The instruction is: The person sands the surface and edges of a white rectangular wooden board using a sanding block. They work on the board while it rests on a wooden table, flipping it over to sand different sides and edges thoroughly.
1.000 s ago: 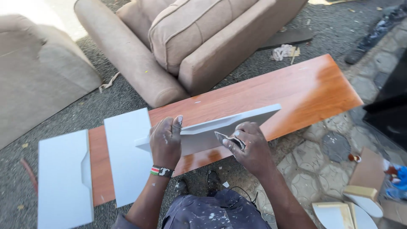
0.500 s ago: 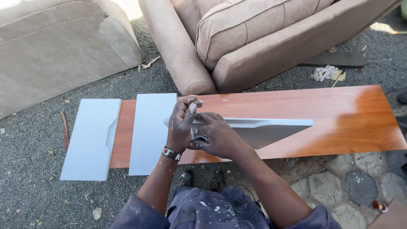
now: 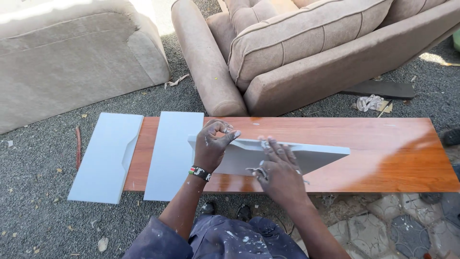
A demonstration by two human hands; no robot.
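Gravel ground, glossy orange-brown wooden board (image 3: 383,153) as counter. Left hand (image 3: 211,148) grips pale grey wedge-shaped panel (image 3: 316,157) at its top edge; right hand (image 3: 280,170) presses flat, fingers spread.

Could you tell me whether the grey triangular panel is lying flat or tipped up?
Tipped up: the grey triangular panel stands on edge on the wooden board.

Grey gravel ground (image 3: 48,225) lay outdoors in bright sunlight. Two beige upholstered sofas stood behind: one (image 3: 72,62) at the left, another (image 3: 306,52) tipped at an angle. Patterned paving stones (image 3: 397,225) showed at the lower right.
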